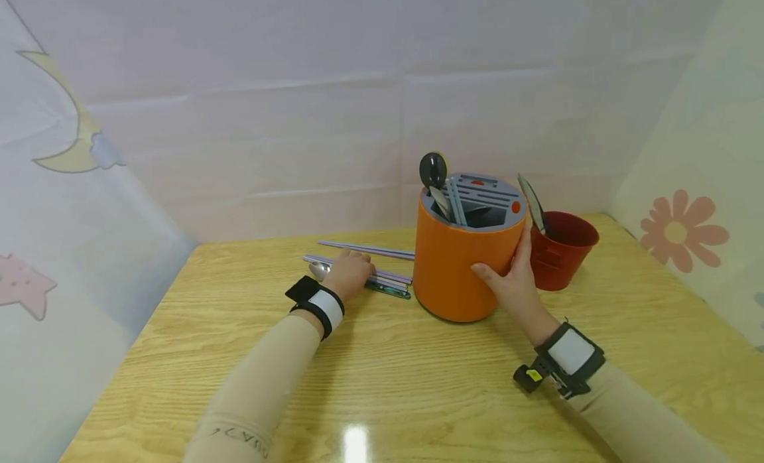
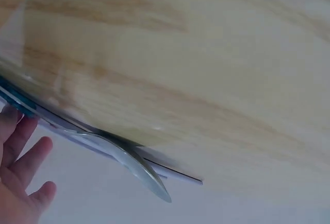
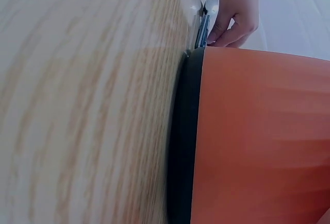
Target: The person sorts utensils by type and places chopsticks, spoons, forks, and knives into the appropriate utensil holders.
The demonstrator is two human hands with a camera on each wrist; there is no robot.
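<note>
An orange cylindrical utensil holder [image 1: 456, 264] [image 3: 263, 136] with a grey slotted lid stands on the wooden table [image 1: 418, 383]; a few utensils stick out of its top. My right hand [image 1: 514, 277] grips its right side, thumb in front and fingers behind. To the left of the holder my left hand [image 1: 352, 272] [image 3: 234, 13] rests with its fingertips on a row of cutlery lying flat: a metal spoon [image 1: 319, 269] [image 2: 136, 165], purple chopsticks [image 1: 367, 249] and a teal-handled piece [image 1: 388, 288]. In the left wrist view its fingers [image 2: 20, 157] are relaxed beside the handles.
A dark red pot [image 1: 561, 251] stands just right of the holder, touching or nearly touching it, with a metal utensil [image 1: 531, 204] leaning in it. Fabric walls close in the table at the back and both sides.
</note>
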